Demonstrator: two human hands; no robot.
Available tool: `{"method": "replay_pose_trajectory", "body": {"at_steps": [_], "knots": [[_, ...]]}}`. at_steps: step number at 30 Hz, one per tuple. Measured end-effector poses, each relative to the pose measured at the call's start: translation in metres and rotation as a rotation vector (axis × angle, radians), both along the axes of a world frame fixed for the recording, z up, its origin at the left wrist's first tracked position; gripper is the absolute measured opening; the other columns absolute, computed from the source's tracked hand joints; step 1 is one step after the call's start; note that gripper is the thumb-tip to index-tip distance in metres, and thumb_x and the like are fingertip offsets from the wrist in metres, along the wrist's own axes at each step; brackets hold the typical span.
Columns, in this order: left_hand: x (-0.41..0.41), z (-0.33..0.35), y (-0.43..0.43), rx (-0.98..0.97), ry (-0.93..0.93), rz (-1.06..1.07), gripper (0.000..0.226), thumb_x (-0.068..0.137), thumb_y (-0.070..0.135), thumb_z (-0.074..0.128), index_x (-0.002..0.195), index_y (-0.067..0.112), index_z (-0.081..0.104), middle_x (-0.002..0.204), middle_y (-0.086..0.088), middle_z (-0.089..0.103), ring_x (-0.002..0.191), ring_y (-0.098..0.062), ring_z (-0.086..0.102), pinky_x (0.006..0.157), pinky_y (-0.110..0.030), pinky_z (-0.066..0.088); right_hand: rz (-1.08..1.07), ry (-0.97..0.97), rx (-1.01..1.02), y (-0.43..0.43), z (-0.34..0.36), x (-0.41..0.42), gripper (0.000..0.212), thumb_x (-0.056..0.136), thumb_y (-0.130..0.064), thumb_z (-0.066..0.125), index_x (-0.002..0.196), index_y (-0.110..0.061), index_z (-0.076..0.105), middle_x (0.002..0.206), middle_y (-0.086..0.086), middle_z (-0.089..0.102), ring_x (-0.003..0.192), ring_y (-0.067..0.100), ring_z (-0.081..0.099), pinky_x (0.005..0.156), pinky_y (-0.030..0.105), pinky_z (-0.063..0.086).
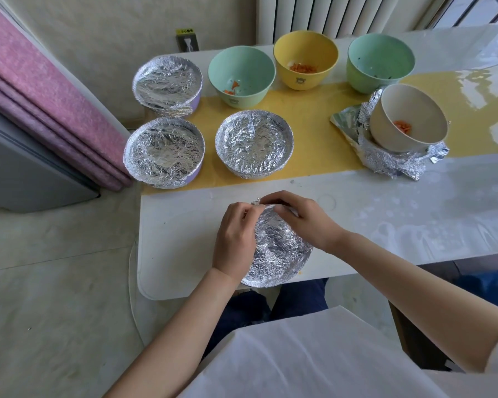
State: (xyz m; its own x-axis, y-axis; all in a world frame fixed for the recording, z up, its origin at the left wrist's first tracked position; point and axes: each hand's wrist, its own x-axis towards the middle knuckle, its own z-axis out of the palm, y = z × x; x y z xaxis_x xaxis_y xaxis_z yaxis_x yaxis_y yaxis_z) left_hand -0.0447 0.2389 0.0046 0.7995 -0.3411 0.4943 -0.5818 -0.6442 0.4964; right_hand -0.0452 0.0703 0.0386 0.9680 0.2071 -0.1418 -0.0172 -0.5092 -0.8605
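Off to the left, three covered bowls (pixel 164 152) stand well back on the counter (pixel 179 225). Closer in, my left hand (pixel 235 239) lies along the left side of the bowl (pixel 273 282) in front of me, thumb and fingertips pinching the foil (pixel 279 248) at its far rim. That bowl sits right at the near edge of the counter. My right hand (pixel 302 222) comes over from the right, fingers curled onto the same stretch of foil edge, so both hands grip it close together.

A small tab of foil sticks up between them; whether it wants pressing down or peeling up I can't say from here. The foil is thin and light, tears easily and keeps every crease, so I'd hold it at the folded rim, not the stretched middle. The bowl looks light too, and could slide on this glossy counter.
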Motion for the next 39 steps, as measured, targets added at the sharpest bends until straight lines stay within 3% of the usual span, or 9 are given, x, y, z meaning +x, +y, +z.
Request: {"method": "replay_pose_trajectory", "body": {"at_steps": [5,11,17,23,28,32,35,39], "knots": [[0.002,0.003,-0.003,0.017,-0.03,0.006,0.027,0.085,-0.003,0.044,0.106,0.014,0.049,0.085,-0.011,0.059,0.083,-0.022,0.047,0.075,-0.031,0.041,0.046,0.161,-0.065,-0.001,0.006,0.006,0.04,0.098,-0.036,0.039,0.133,-0.018,0.047,0.131,-0.001,0.054,0.117,0.01,0.049,0.094,0.019,0.033],[0.005,0.002,-0.002,0.027,-0.035,-0.057,0.035,0.082,-0.009,0.051,0.108,0.014,0.05,0.086,-0.01,0.058,0.084,-0.023,0.047,0.076,-0.032,0.042,0.131,0.065,-0.204,-0.001,0.002,0.006,0.037,0.102,-0.024,0.032,0.134,-0.015,0.047,0.133,0.004,0.05,0.124,0.018,0.043,0.098,0.018,0.026],[0.007,-0.001,-0.001,0.049,-0.057,-0.056,0.034,0.082,-0.007,0.045,0.11,0.013,0.052,0.092,-0.006,0.045,0.082,-0.024,0.046,0.073,-0.033,0.041,0.204,-0.049,-0.281,-0.001,0.004,0.008,0.035,0.102,-0.022,0.033,0.131,-0.017,0.051,0.126,0.005,0.056,0.118,0.023,0.049,0.102,0.031,0.035],[0.006,-0.002,0.0,0.025,-0.077,-0.031,0.032,0.085,-0.006,0.046,0.109,0.014,0.052,0.089,-0.002,0.036,0.079,-0.023,0.043,0.071,-0.033,0.041,0.258,-0.221,-0.373,0.001,0.007,0.011,0.032,0.099,-0.017,0.039,0.119,-0.009,0.061,0.115,0.008,0.062,0.11,0.027,0.052,0.096,0.02,0.029],[0.007,-0.002,0.001,0.005,-0.058,-0.014,0.021,0.091,0.002,0.044,0.107,0.01,0.056,0.089,-0.002,0.036,0.079,-0.022,0.044,0.071,-0.033,0.042,0.222,-0.077,-0.283,0.004,0.011,0.01,0.036,0.102,-0.017,0.035,0.135,-0.01,0.046,0.132,0.004,0.054,0.121,0.02,0.049,0.099,0.021,0.031],[0.006,-0.002,0.002,-0.002,-0.033,0.003,0.013,0.094,0.009,0.044,0.103,0.009,0.054,0.093,-0.002,0.038,0.082,-0.02,0.043,0.074,-0.029,0.04,0.178,0.041,-0.212,0.008,0.013,0.01,0.044,0.101,-0.019,0.037,0.143,-0.011,0.03,0.135,0.003,0.05,0.122,0.017,0.046,0.094,0.013,0.027],[0.006,-0.002,0.002,0.007,-0.032,0.015,0.01,0.093,0.008,0.044,0.098,0.009,0.053,0.096,-0.004,0.04,0.085,-0.021,0.044,0.075,-0.031,0.04,0.159,0.095,-0.173,0.008,0.014,0.011,0.044,0.1,-0.021,0.039,0.142,-0.013,0.03,0.138,0.003,0.048,0.124,0.014,0.045,0.095,0.013,0.028],[0.005,-0.003,0.002,-0.006,-0.019,-0.049,0.017,0.09,0.002,0.045,0.104,0.009,0.049,0.099,-0.014,0.057,0.1,-0.025,0.05,0.087,-0.037,0.044,0.18,0.096,-0.203,0.007,0.012,0.013,0.039,0.101,-0.021,0.038,0.138,-0.011,0.036,0.136,0.003,0.05,0.123,0.017,0.046,0.093,0.013,0.027]]}}
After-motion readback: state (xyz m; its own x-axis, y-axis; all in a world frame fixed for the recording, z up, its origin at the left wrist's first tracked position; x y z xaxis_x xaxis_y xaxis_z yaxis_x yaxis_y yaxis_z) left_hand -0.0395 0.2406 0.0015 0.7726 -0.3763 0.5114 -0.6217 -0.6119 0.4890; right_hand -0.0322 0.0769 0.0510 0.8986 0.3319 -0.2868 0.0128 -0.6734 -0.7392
